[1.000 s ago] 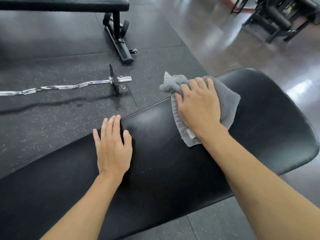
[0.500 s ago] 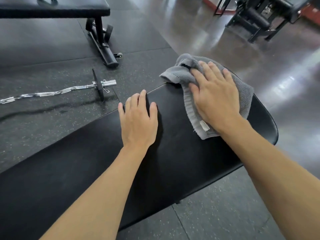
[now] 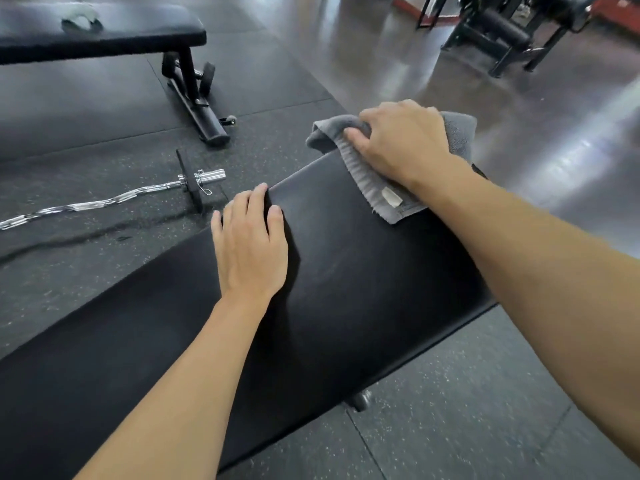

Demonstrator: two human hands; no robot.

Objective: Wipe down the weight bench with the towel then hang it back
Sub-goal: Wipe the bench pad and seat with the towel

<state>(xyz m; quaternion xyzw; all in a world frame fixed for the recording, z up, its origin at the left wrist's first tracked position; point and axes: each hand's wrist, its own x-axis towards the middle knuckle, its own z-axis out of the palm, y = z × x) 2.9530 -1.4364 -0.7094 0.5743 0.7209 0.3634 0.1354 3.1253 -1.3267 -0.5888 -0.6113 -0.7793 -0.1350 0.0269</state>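
Note:
A black padded weight bench runs from lower left to upper right across the view. A grey towel with a small white label lies bunched over the bench's far end, partly hanging past the edge. My right hand presses on the towel with fingers curled around its folds. My left hand lies flat on the pad's far edge, fingers together, holding nothing. The far tip of the bench is hidden under the towel and my right hand.
A chrome curl bar with a small black plate lies on the rubber floor to the left. A second black bench stands at the upper left with a pale cloth on it. Black gym machines stand at the upper right on glossy floor.
My right hand has pushed the towel along the pad to the bench's far end and curled into it. My left hand has slid along the far edge the same way.

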